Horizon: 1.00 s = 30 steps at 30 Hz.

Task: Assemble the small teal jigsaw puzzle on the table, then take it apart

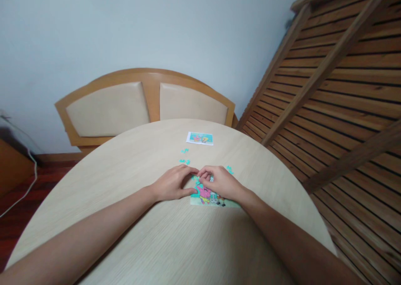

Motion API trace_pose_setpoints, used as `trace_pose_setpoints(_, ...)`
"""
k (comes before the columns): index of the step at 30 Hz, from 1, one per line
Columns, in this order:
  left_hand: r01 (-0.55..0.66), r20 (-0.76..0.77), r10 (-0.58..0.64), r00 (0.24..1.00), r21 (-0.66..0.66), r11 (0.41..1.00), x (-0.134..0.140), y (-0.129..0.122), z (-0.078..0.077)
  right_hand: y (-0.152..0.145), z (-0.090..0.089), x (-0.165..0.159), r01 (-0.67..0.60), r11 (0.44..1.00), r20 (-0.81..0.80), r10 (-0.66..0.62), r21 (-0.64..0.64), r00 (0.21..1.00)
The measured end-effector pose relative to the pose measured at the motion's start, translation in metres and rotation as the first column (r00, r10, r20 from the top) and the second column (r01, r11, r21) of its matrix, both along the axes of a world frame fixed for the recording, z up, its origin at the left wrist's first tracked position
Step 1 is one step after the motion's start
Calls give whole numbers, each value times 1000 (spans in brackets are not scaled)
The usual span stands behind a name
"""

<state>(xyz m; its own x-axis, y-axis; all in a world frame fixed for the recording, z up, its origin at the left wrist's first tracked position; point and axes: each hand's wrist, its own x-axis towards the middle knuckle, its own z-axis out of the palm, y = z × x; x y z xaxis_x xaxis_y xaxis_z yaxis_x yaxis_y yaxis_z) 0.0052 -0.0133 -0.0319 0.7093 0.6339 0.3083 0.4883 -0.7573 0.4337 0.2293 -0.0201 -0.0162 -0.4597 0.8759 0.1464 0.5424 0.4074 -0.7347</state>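
A partly assembled jigsaw puzzle (pixel 203 195) with a pink cartoon figure lies flat on the round table. At its left edge rests my left hand (pixel 174 182), thumb and fingers apart, with the fingertips near the puzzle's upper left. My right hand (pixel 222 182) is over the puzzle's upper part, thumb and forefinger pinched together; whatever is between them is too small and covered to make out. Loose turquoise puzzle pieces (pixel 184 161) lie beyond my left hand, and more loose pieces (pixel 230 169) sit just past my right hand.
A printed picture card (pixel 200 138) with cartoon figures lies farther back on the pale wooden table (pixel 140 151). Behind the table stands a padded wooden headboard (pixel 150 97) against the wall. Slatted wooden boards (pixel 344 88) lean at the right. A white cable (pixel 31 172) hangs at the left.
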Motion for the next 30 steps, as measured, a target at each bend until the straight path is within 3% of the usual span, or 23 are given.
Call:
trace_pose_setpoints(15, -44, 12, 44, 999, 13, 999, 1, -1, 0, 3, -2, 5, -63, 987, 130, 44, 147, 990)
trace_pose_setpoints(19, -178, 85, 177, 981, 9, 984, 1, 2, -4, 2, -1, 6, -105, 976, 170, 72, 193, 983)
trace_pose_setpoints(24, -432, 130, 428, 895, 7, 902, -2, 12, -14, 2, -5, 7, -120, 970, 190, 80, 213, 979)
trace_pose_setpoints(30, -531, 83, 526, 847, 65, 845, -6, 21, -22, 4, -6, 6, -140, 964, 206, 93, 227, 974)
